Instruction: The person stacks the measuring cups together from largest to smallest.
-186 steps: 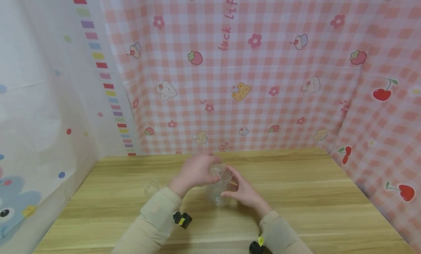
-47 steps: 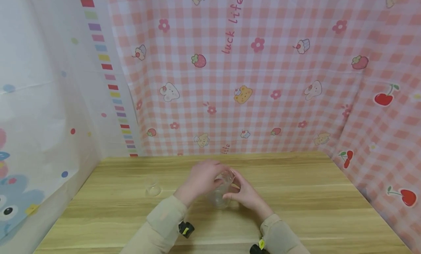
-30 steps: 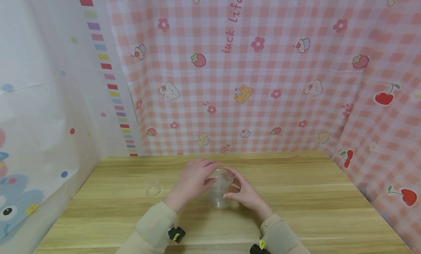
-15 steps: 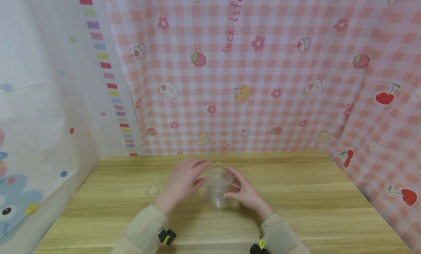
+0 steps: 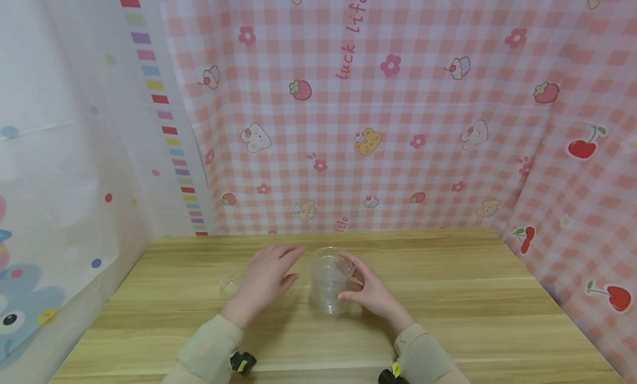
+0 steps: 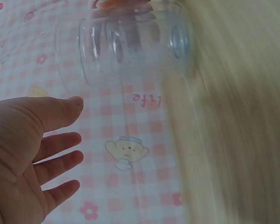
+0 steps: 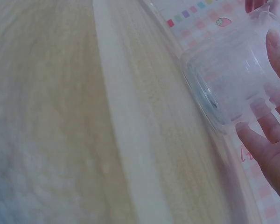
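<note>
A clear plastic cup (image 5: 328, 282) stands upright on the wooden table. Its wide mouth faces up, and in the left wrist view several rings show along the clear cup wall (image 6: 126, 51). My right hand (image 5: 370, 289) holds it from the right side, thumb in front and fingers behind; the right wrist view shows the thumb and fingers of this hand (image 7: 275, 154) around the cup (image 7: 233, 70). Left of the cup, my left hand (image 5: 266, 276) hovers apart from it, holding nothing. In the left wrist view, the fingers of that hand (image 6: 60, 144) are spread.
A small clear plastic piece (image 5: 229, 284) lies on the table at the left, partly covered by my left hand. Behind the wood-grain table (image 5: 448, 295) hangs a pink checked cloth (image 5: 378, 174); a white patterned sheet (image 5: 74, 152) borders the left side.
My left hand has come off the cup's mouth and moved left, with its fingers straightening. My right hand has kept its hold, and the cup has stayed in about the same place.
</note>
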The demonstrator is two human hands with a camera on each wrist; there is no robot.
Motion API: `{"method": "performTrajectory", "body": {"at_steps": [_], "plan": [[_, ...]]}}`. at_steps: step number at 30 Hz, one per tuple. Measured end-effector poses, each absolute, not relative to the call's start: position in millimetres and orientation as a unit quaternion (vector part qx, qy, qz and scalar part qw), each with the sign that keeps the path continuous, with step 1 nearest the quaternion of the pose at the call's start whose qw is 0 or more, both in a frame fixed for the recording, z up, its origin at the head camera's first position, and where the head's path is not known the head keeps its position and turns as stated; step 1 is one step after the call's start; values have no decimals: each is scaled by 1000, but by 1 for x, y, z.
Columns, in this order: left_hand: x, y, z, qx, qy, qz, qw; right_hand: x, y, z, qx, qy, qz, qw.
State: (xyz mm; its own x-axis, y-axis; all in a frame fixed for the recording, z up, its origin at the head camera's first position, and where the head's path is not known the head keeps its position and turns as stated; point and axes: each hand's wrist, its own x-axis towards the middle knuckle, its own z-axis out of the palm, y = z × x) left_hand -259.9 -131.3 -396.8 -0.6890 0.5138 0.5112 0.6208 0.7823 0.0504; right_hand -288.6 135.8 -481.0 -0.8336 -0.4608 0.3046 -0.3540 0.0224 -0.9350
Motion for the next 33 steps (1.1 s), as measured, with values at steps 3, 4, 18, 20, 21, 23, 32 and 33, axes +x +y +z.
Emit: {"method": "performTrajectory", "body": {"at_steps": [3,4,18,20,21,23,32,33], "plan": [[-260,-135,-400,-302,-918,-105,236,-288,136,-481,-287,712,-639,41],[-260,-137,-400,-299,-919,-103,234,-288,136,-481,-289,711,-640,40],[-261,-157,-406,-277,-924,-88,249,-287,136,-479,-291,715,-634,40],[-262,-161,-407,-272,-924,-83,254,-287,136,-479,-287,717,-634,41],[-262,-162,-408,-269,-925,-82,256,-287,136,-479,-285,718,-633,41],[-263,-166,-409,-264,-926,-78,259,-288,136,-480,-288,719,-632,40],[-264,-183,-410,-226,-939,-79,247,-289,137,-483,-293,714,-635,35],[-263,-185,-410,-221,-941,-80,245,-289,137,-483,-294,714,-635,34]]}}
